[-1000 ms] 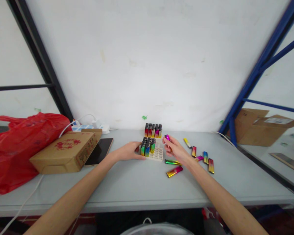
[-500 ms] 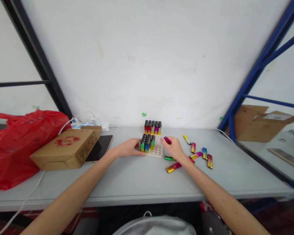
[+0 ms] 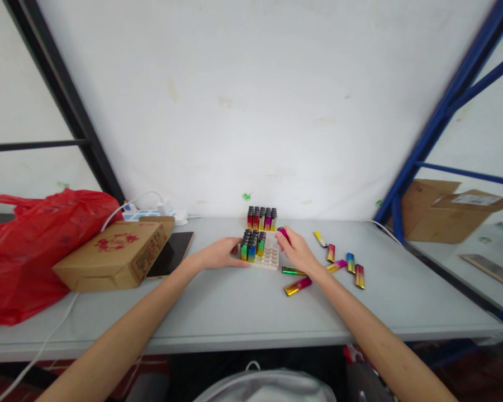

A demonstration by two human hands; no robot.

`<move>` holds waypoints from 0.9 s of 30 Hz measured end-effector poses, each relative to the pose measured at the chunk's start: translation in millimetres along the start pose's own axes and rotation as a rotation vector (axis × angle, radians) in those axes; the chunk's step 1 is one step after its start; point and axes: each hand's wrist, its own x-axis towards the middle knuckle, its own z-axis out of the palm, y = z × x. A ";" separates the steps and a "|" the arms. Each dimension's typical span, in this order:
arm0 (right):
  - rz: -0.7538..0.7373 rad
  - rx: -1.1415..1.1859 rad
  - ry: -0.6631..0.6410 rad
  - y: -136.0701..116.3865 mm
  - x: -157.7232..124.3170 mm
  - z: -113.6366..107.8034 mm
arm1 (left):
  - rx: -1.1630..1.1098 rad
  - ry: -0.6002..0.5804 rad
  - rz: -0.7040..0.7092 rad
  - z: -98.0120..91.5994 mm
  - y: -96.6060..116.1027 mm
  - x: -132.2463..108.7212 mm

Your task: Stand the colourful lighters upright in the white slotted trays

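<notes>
A white lighter tray [image 3: 269,258] stands on the table with several upright lighters [image 3: 252,247] in its left part; the right-hand holes show bare. My left hand [image 3: 220,253] grips the tray's left side, thumb along the near edge. A dark red lighter [image 3: 235,250] shows by its fingers; whether they touch it I cannot tell. Pinched in my right hand [image 3: 297,249] is a purple lighter [image 3: 282,230] with a dark end, held tilted above the tray's right edge. Behind, a second group of upright lighters [image 3: 262,219] stands filled in rows.
Loose lighters lie to the right, among them a red-gold one [image 3: 359,277] and a green one [image 3: 293,271]. Leftward are a phone-like dark tablet [image 3: 174,254], a brown carton [image 3: 109,254], a red plastic bag [image 3: 37,251] and a power strip [image 3: 178,215]. An open cardboard box [image 3: 430,218] stands far right.
My right hand has risen slightly and turned with the purple lighter, whose dark end now points more upward. My left hand and the tray have stayed in place.
</notes>
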 end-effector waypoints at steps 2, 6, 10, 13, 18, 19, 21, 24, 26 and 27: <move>-0.092 -0.097 -0.021 -0.9 -0.6 -3.3 | -0.001 0.000 -0.004 -0.5 1.3 -0.5; -0.208 -0.233 -0.133 -3.7 -3.1 -4.8 | -0.001 0.002 0.013 -1.1 3.0 -0.7; -0.182 -0.227 -0.202 -5.0 -5.0 0.5 | 0.036 0.017 0.008 -0.3 0.3 0.8; -0.159 -0.180 -0.155 -2.7 -4.3 6.4 | 0.032 0.007 0.008 0.7 -3.0 2.1; -0.135 -0.189 -0.125 2.2 -2.4 16.6 | 0.029 0.009 0.017 1.4 -3.7 2.5; -0.125 -0.225 -0.147 2.2 -2.1 18.5 | 0.032 0.010 0.016 1.4 -3.3 2.3; -0.106 -0.311 -0.195 0.7 -1.3 21.9 | 0.038 0.016 0.011 1.5 -3.0 2.0; -0.093 -0.433 -0.243 -4.1 -0.5 26.5 | 0.045 0.034 0.017 1.5 -3.1 1.5; -0.079 -0.506 -0.259 -7.3 -1.1 28.8 | 0.050 0.036 0.019 0.9 -2.4 1.1; -0.072 -0.528 -0.267 -8.3 -1.8 29.2 | 0.052 0.033 0.018 0.5 -1.7 0.9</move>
